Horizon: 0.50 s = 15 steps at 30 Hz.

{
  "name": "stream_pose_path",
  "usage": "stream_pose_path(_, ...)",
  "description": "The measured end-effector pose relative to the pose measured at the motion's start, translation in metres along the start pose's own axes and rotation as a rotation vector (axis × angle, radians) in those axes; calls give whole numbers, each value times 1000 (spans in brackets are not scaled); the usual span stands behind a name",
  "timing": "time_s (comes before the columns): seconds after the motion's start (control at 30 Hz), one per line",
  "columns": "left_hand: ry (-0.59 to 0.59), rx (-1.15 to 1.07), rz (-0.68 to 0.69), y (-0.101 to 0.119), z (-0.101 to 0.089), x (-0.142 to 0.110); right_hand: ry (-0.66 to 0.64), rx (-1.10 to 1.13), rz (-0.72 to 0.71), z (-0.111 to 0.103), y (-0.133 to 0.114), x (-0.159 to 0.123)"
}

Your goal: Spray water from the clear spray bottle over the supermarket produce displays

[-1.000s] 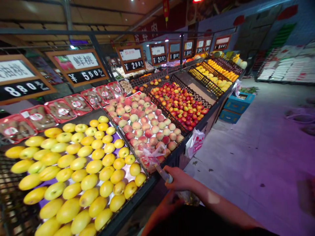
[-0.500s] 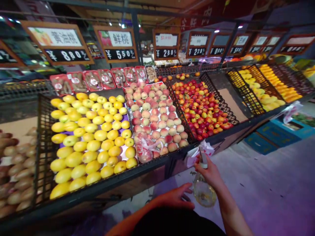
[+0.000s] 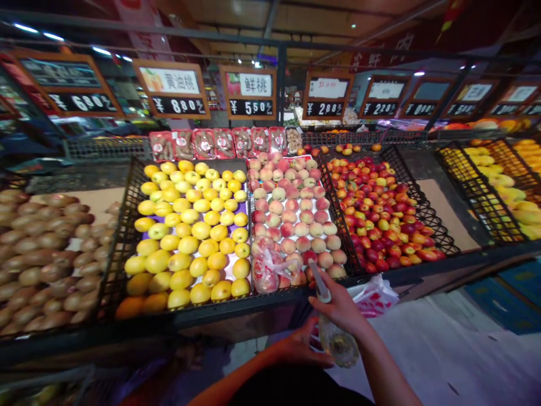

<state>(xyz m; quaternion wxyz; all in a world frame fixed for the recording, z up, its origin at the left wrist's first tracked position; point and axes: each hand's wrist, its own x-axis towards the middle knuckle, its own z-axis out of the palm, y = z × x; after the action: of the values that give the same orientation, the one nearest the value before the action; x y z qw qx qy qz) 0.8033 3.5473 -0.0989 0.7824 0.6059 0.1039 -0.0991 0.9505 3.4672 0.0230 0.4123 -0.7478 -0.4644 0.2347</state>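
My right hand (image 3: 338, 308) grips the neck of a clear plastic spray bottle (image 3: 339, 341), whose white nozzle (image 3: 319, 281) tilts up and left toward the peaches. My left hand (image 3: 301, 345) sits just below, fingers spread, beside the bottle's base. Both hands are at the stall's front edge (image 3: 203, 318). Beyond them lies a black crate of pink peaches (image 3: 291, 217), with a crumpled clear plastic bag (image 3: 267, 265) on the fruit at its front left corner. A red-and-white plastic bag (image 3: 374, 296) hangs from the edge to the right of my hands.
Yellow peaches (image 3: 190, 242) fill the crate to the left, and red nectarines (image 3: 376, 217) the crate to the right. Brown oval fruit (image 3: 51, 259) lies further left. Red packaged trays (image 3: 211, 144) and price signs (image 3: 251, 93) stand behind. Blue crates (image 3: 502, 293) sit on the floor at right.
The view has swung left along the stall. The spray bottle has risen from low in front of me, and its nozzle now leans toward the peaches.
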Motion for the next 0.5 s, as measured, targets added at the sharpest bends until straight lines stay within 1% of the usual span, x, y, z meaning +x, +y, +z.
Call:
stream_pose_path(0.1, 100, -27, 40, -2, -18, -2, -72, -42, -94, 18, -13, 26)
stream_pose_path(0.17, 164, -65, 65, -3, -27, -5, -108, -42, -125, 28, -16, 40)
stream_pose_path(0.23, 224, -102, 81, -3, -32, -7, -113, -25, -137, 34, -15, 50)
stream_pose_path(0.27, 252, -116, 78, -3, -33, -7, -95, -13, -133, 35, -13, 54)
stream_pose_path(0.37, 345, -142, 39, 1, -29, -5, 7, 20, -79, 26, 2, 60)
stream_pose_path(0.43, 391, -128, 24, 6, -21, 0, 69, 45, -4, 12, 19, 61)
stream_pose_path(0.5, 425, -70, 38, 13, -7, 10, 103, 70, 50, -8, 40, 61)
